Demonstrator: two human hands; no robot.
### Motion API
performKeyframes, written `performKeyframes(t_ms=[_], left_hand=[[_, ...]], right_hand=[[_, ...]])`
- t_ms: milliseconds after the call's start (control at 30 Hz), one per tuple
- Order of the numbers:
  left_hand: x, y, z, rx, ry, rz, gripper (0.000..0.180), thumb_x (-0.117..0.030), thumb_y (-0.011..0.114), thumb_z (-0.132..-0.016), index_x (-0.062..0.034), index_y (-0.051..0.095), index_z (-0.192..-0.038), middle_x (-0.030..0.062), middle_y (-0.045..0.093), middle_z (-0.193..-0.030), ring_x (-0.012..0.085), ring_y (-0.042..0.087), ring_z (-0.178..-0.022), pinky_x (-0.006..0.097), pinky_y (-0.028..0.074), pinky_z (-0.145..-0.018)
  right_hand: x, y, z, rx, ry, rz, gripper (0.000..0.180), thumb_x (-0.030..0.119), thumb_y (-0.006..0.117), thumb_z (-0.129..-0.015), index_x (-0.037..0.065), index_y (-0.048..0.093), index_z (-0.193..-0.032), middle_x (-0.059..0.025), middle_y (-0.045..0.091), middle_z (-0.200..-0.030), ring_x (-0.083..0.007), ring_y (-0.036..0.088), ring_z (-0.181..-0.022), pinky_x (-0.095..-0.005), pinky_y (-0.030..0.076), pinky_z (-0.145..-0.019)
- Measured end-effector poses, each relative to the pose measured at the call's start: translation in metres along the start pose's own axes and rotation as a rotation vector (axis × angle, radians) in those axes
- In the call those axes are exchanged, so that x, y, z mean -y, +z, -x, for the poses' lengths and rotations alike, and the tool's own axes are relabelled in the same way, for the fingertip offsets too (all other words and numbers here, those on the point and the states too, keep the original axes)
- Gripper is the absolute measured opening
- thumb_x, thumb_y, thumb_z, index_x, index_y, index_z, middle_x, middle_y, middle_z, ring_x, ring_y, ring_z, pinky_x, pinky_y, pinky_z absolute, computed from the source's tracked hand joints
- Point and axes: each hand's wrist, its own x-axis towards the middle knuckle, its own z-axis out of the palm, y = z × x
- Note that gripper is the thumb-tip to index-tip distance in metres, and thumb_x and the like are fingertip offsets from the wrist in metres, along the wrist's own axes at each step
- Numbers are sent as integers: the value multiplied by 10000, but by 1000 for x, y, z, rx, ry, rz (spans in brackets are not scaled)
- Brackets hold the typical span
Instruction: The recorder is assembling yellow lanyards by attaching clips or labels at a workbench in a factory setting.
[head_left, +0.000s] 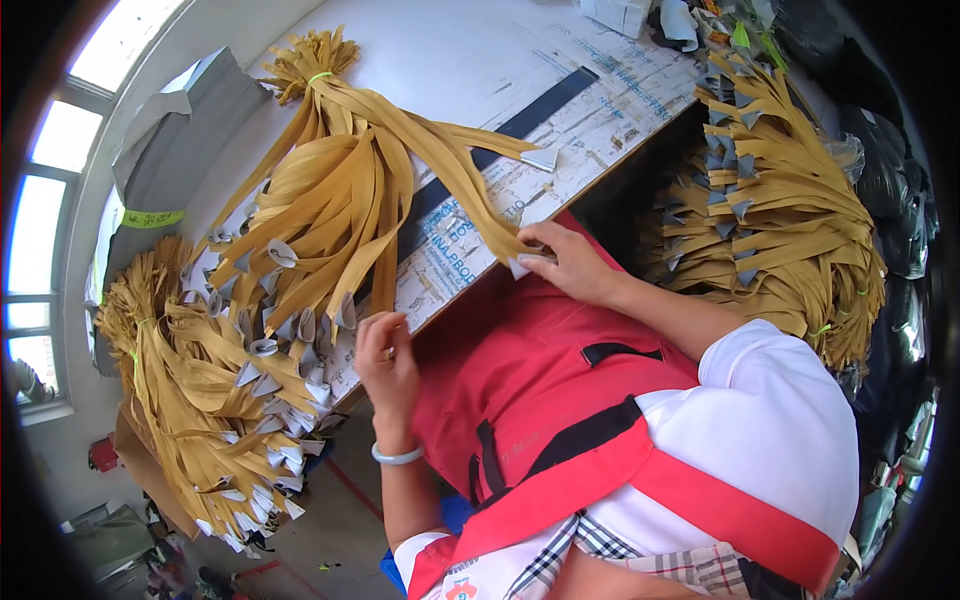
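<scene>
My right hand [572, 262] pinches the end of a long tan fabric strip [470, 190], just by its pale folded tip [517, 268], at the table's near edge. That strip runs up to a bundle of tan strips [320, 185], bound near its far end with a yellow-green tie [319, 77]. Many of its strip ends carry grey or white pointed tips. My left hand [385, 362] is curled closed beside the table edge, close to the bundle's lower ends; what its fingers hold, if anything, is hidden. Another strip end with a pale tip [540, 158] lies farther back on the table.
The white table [450, 60] has a dark stripe [545, 105] across it. More tan bundles hang over its left end [190, 400]. A large stack of tan strips [770, 220] is at the right. Grey folded sheets [185, 150] stand at the back left; black plastic bags [885, 190] are far right.
</scene>
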Motion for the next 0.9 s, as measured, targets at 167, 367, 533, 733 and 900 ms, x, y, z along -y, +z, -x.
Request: performKeyframes(t_ms=[167, 367, 533, 733, 900], left_hand=[[-32, 60, 1, 285, 75, 6, 196, 21, 664, -877, -23, 651, -1067, 142, 629, -1037, 313, 659, -832, 375, 532, -722], [-50, 72, -11, 311, 284, -33, 279, 44, 664, -853, -14, 652, -1126, 153, 626, -1137, 326, 653, -953, 384, 534, -824], [-70, 67, -25, 349, 394, 69, 309, 42, 675, -810, -11, 644, -1114, 130, 623, -1132, 328, 622, -1008, 407, 524, -853], [-77, 36, -38, 458, 315, 131, 257, 45, 727, -760, -18, 658, -1000, 122, 627, -1017, 327, 624, -939, 412, 518, -812], [-62, 16, -42, 381, 229, 231, 177, 68, 733, -742, -23, 656, -873, 85, 639, -900, 274, 597, -838, 349, 485, -744]], right_hand=[[20, 27, 10, 34, 64, -120, 390, 68, 708, -882, 26, 544, -1233, -125, 537, -1139, -206, 640, -909, -322, 529, -813], [28, 13, 32, -58, 49, -136, 489, 52, 739, -837, 64, 522, -1275, -104, 517, -1155, -221, 620, -932, -329, 528, -822], [65, 6, 28, -2, -114, -68, 440, 23, 718, -856, 57, 531, -1252, -94, 556, -1145, -213, 636, -958, -310, 536, -834], [82, 4, 15, 141, -12, -432, 324, 32, 693, -906, 45, 561, -1202, -63, 621, -1070, -161, 647, -986, -304, 537, -849], [93, -3, -12, 459, 77, -605, 313, 40, 752, -879, 61, 593, -1147, -35, 603, -1062, -89, 606, -941, -248, 519, -820]])
